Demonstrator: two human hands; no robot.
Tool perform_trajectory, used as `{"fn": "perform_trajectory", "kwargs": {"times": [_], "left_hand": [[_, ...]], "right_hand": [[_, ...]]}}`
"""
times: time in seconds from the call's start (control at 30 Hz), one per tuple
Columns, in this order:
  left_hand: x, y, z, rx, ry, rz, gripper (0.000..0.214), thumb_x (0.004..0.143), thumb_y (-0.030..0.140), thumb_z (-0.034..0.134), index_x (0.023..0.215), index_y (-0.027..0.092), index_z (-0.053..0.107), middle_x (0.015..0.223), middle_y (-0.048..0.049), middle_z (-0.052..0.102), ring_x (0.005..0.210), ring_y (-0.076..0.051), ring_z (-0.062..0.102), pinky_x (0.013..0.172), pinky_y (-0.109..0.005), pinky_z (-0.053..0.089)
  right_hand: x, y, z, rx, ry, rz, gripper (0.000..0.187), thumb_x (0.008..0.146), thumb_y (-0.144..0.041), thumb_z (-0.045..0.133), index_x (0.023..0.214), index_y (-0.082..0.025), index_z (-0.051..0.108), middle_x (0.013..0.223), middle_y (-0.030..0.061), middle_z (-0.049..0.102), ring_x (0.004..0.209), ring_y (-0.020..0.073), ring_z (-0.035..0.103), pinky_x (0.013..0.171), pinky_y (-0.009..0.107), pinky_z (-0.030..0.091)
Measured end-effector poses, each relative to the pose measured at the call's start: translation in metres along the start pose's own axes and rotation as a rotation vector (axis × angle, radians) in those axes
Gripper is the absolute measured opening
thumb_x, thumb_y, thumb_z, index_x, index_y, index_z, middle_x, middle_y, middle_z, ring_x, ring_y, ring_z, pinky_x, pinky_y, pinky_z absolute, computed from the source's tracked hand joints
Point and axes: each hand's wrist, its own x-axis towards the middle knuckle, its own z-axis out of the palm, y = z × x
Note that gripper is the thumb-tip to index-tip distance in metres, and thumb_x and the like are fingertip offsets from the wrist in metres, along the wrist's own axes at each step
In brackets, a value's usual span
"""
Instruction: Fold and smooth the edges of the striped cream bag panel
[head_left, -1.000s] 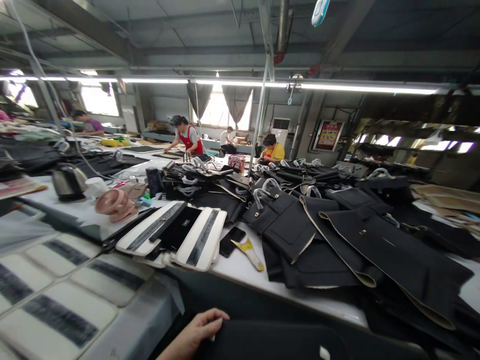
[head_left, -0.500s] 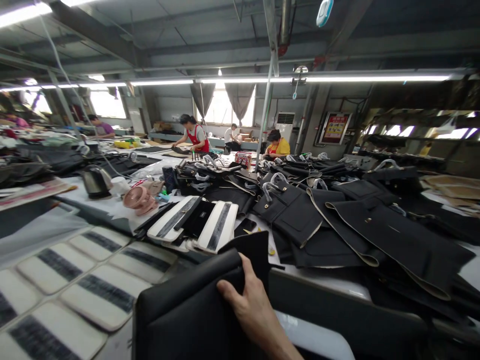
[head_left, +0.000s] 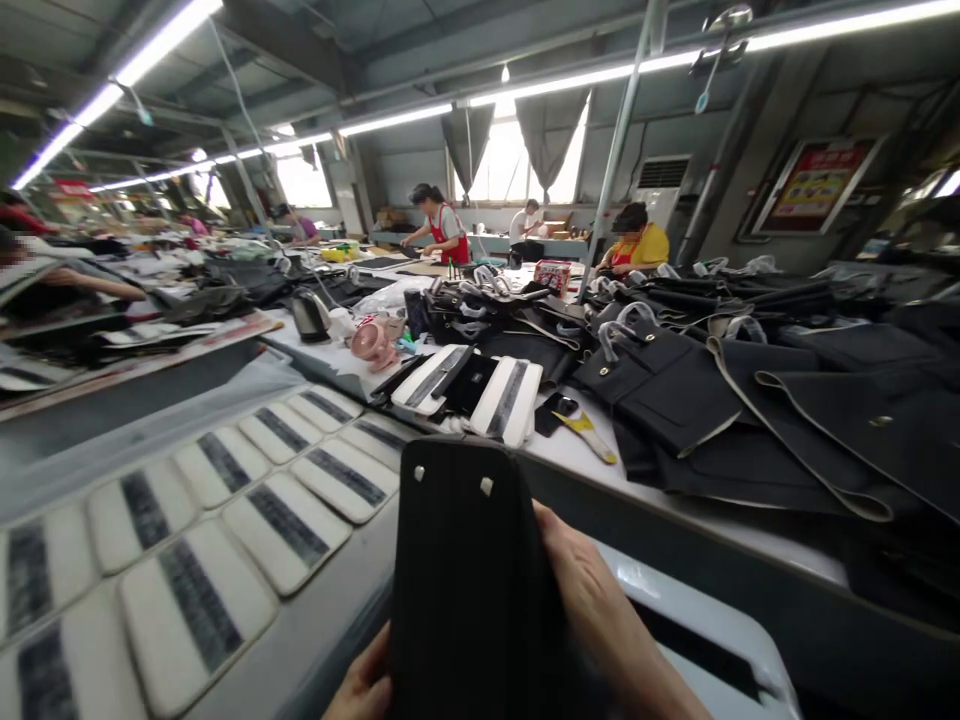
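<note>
One black bag piece (head_left: pixel 469 580) is standing roughly upright in front of you, with two pale metal fittings showing near its top edge. Your right hand (head_left: pixel 589 565) is closing around its right side, the fingertips hiding behind it. Your left hand (head_left: pixel 365 680) is curling against its lower left edge; the frame is cutting off much of that hand, so you are not seeing its full grip.

To your left, white panels with dark stripes (head_left: pixel 287 525) are lying in rows on a grey table (head_left: pixel 341 570). Beyond the bag piece, a pale table (head_left: pixel 645 493) is carrying a yellow tool (head_left: pixel 589 435), which is lying just beside a dark phone (head_left: pixel 553 415). A heap of black bags (head_left: pixel 667 385) is spreading to their right. Farther off, a co-worker in a red apron (head_left: pixel 448 235) is leaning over some work.
</note>
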Motion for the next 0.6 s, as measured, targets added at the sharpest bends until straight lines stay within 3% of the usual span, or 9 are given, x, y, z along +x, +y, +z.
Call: {"fn": "perform_trajectory", "kwargs": {"times": [0.13,0.3,0.47,0.6], "left_hand": [[-0.014,0.005,0.010,0.000,0.048,0.170,0.072,0.064,0.059,0.080,0.124,0.020,0.066,0.133,-0.0114,0.062,0.133,-0.040,0.044,0.114,-0.051,0.035],[-0.016,0.019,0.029,-0.022,0.025,0.325,0.064,0.083,0.057,0.064,0.136,0.021,0.056,0.137,-0.0107,0.058,0.132,-0.034,0.047,0.116,-0.049,0.033],[-0.009,0.022,0.032,-0.016,0.111,0.405,0.069,0.084,0.054,0.065,0.143,0.022,0.045,0.135,-0.0116,0.060,0.126,-0.033,0.054,0.110,-0.047,0.041],[-0.007,0.016,0.036,0.152,0.144,0.466,0.065,0.083,0.046,0.070,0.138,0.019,0.049,0.131,-0.0116,0.062,0.124,-0.030,0.056,0.109,-0.042,0.042]], "right_hand": [[-0.034,0.017,0.035,-0.081,0.239,0.047,0.065,0.091,-0.053,0.053,0.148,-0.025,0.039,0.146,0.0062,0.049,0.136,0.0279,0.043,0.113,0.043,0.038],[-0.030,0.041,0.070,-0.084,0.265,0.063,0.066,0.091,-0.049,0.054,0.147,-0.021,0.035,0.137,0.0101,0.057,0.125,0.0272,0.055,0.103,0.041,0.048],[-0.027,0.052,0.068,-0.207,0.322,-0.013,0.056,0.090,-0.046,0.055,0.138,-0.018,0.049,0.135,0.0109,0.057,0.125,0.0286,0.053,0.105,0.044,0.044],[-0.030,0.057,0.061,-0.098,0.341,0.077,0.044,0.086,-0.047,0.060,0.119,-0.019,0.064,0.112,0.0092,0.069,0.099,0.0275,0.065,0.089,0.041,0.052]]}}
